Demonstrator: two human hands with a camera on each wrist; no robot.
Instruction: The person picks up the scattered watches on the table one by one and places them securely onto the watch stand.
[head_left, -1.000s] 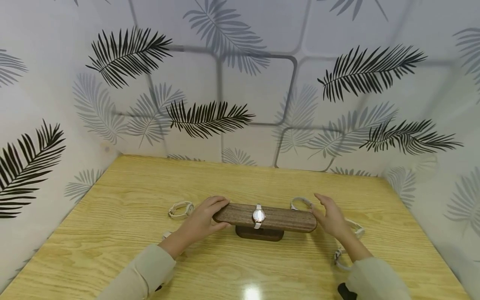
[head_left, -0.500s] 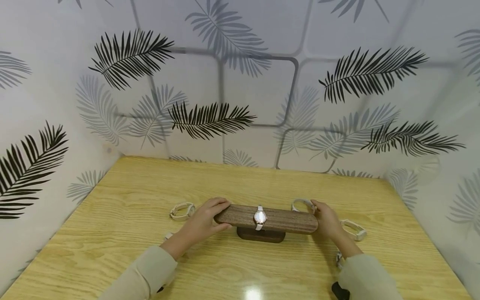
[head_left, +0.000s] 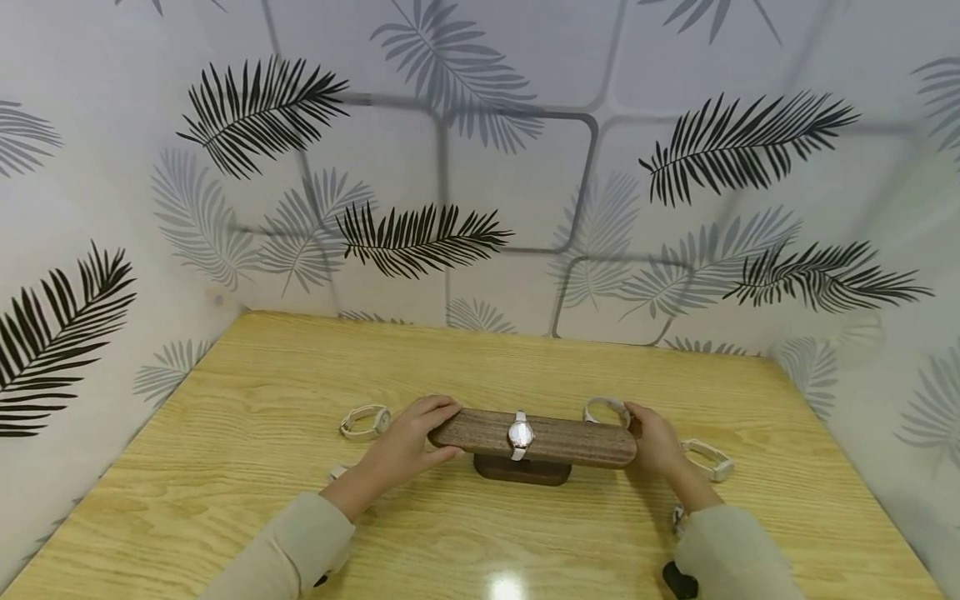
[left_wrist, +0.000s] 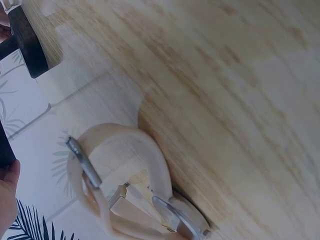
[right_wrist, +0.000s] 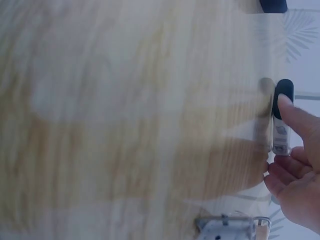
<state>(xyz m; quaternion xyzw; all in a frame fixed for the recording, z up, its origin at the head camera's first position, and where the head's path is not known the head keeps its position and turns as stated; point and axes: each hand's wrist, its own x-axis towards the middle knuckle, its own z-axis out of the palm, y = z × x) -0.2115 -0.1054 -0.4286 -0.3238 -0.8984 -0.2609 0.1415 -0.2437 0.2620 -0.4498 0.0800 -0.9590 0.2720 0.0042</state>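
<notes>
A dark wooden watch stand (head_left: pixel 468 427) carries a wristwatch (head_left: pixel 521 434) with a white strap and shiny round face. My left hand (head_left: pixel 405 437) grips the bar's left end, thumb in front and fingers over the far edge. Behind the bar's right end lies a pale-strapped wristwatch (head_left: pixel 600 404), partly hidden by the bar. My right hand (head_left: pixel 657 442) pinches its right side; in the right wrist view the thumb lies over a dark rounded part and curled fingertips sit at the pale part of this watch (right_wrist: pixel 281 139). In the head view the bar hides my right thumb.
A cream-strapped watch (head_left: pixel 362 422) stands left of the stand, large in the left wrist view. Another watch (head_left: pixel 337 472) is partly behind my left wrist. To the right lie a white-strapped watch (head_left: pixel 708 461) and a metallic one (head_left: pixel 678 518) beside my sleeve. Leaf-patterned walls enclose the table (head_left: pixel 420 542).
My right hand has moved left from beside the bar's end, its fingers closing at the watch behind it. The left hand keeps its grip on the stand.
</notes>
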